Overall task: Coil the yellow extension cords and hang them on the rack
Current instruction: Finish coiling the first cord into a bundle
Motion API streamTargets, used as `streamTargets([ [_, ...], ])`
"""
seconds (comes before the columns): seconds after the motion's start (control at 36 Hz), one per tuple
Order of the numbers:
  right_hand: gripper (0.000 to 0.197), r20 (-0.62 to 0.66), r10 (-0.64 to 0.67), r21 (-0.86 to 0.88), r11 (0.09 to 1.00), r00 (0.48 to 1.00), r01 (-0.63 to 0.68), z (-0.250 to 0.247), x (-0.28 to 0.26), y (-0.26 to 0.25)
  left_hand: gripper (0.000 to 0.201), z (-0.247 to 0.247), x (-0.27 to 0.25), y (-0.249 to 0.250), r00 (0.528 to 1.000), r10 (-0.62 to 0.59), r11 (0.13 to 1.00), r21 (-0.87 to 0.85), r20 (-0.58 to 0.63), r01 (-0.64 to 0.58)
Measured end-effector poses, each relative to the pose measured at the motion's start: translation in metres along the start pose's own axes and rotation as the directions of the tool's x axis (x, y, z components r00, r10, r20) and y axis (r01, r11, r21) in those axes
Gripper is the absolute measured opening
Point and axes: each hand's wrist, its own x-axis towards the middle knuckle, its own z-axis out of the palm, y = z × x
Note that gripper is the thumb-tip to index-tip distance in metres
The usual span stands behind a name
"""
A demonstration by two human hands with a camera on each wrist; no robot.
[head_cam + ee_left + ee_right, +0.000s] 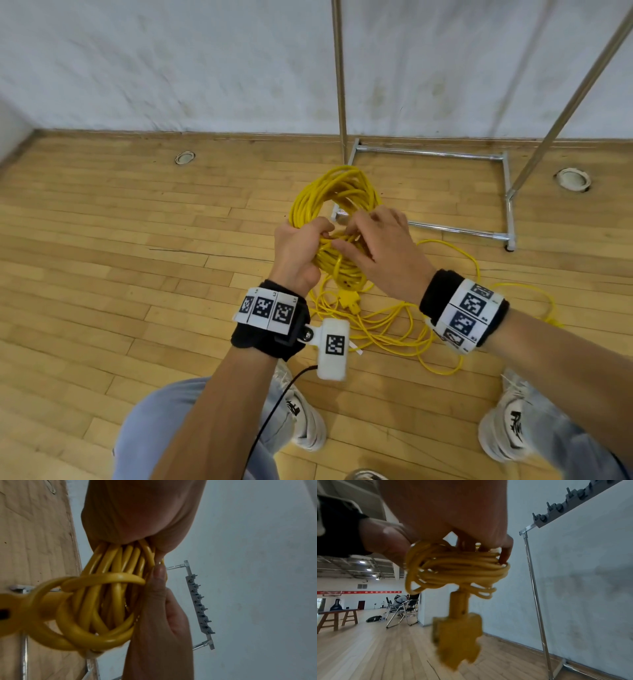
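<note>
The left hand [298, 251] is clamped round a fat bundle of glossy yellow extension cord [337, 205], held up in front of the body, loops fanning out above the fist. In comes the right hand [383, 253], fingers curled in against the same bundle, apparently working the tail end round the loops. In the left wrist view a couple of turns of cord cross the bundle just below the fist, and the chunky yellow plastic socket end [458, 638] dangles under them.

This looks like the tie-off step, and the trick is tension: each wrap should sit snug beside the last, with the left grip firm so the loops don't slide apart. The tail wants tucking through so the socket's weight cannot unwind it.

Not done yet, though. A second loose tangle of thin yellow cord [411, 329] sprawls on the wooden plank floor [102, 274] by the white sneakers [308, 421]. Just beyond the hands stands the chrome tubular garment rack [428, 156] against the pale wall, its grey bar of hooks [199, 604] high up, with nothing visibly hanging on it. Leaving a clean open loop at the top should make hooking it easy.
</note>
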Motion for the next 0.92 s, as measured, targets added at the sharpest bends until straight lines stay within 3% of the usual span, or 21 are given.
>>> streamTargets([
  [0.08,0.042,-0.208,-0.023,0.043,0.999,0.978,0.033,-0.002,0.002,-0.003,0.027,0.001,0.002,0.007,1.000,-0.004,0.998,-0.070,-0.007,0.004],
  [0.22,0.025,-0.311,0.000,0.180,0.982,0.950,0.059,-0.010,0.005,-0.007,0.027,0.001,0.004,0.012,1.000,0.014,0.995,-0.100,-0.021,-0.016],
  [0.33,0.028,-0.211,-0.030,0.224,0.972,0.977,0.078,-0.017,0.005,0.000,0.029,-0.005,0.006,0.013,0.999,0.011,0.993,-0.118,-0.031,-0.014],
  [0.44,0.066,0.069,-0.132,0.015,0.991,0.989,0.131,-0.011,-0.004,-0.001,0.027,-0.010,0.006,0.010,0.999,0.006,0.993,-0.120,-0.046,-0.012],
  [0.5,0.079,0.055,-0.100,-0.035,0.994,0.993,0.102,-0.003,-0.009,-0.008,0.025,-0.011,0.004,0.008,0.999,-0.001,0.992,-0.124,-0.045,-0.005],
  [0.58,0.067,-0.086,0.098,0.068,0.993,0.992,-0.092,-0.002,-0.006,-0.014,0.025,-0.010,0.003,0.007,1.000,-0.004,0.993,-0.115,-0.017,0.002],
  [0.67,0.042,-0.104,0.360,0.401,0.868,0.927,-0.292,-0.011,0.005,-0.010,0.023,-0.007,-0.001,0.010,0.999,0.012,0.995,-0.101,0.044,-0.008],
  [0.72,0.037,-0.191,0.386,0.504,0.827,0.903,-0.247,-0.010,0.011,-0.005,0.022,-0.004,-0.003,0.011,0.996,0.047,0.996,-0.085,0.070,-0.041],
  [0.81,0.073,-0.316,0.407,0.631,0.765,0.857,-0.130,-0.006,0.019,0.004,0.023,-0.003,-0.001,0.011,0.992,0.085,0.992,-0.096,0.094,-0.076],
  [0.86,0.091,-0.199,0.497,0.689,0.684,0.844,-0.240,-0.017,0.025,0.009,0.024,-0.004,-0.001,0.012,0.990,0.097,0.991,-0.103,0.102,-0.087],
  [0.92,0.089,0.140,0.566,0.762,0.463,0.812,-0.454,-0.031,0.029,0.012,0.024,-0.004,-0.001,0.012,0.987,0.115,0.990,-0.094,0.110,-0.105],
])
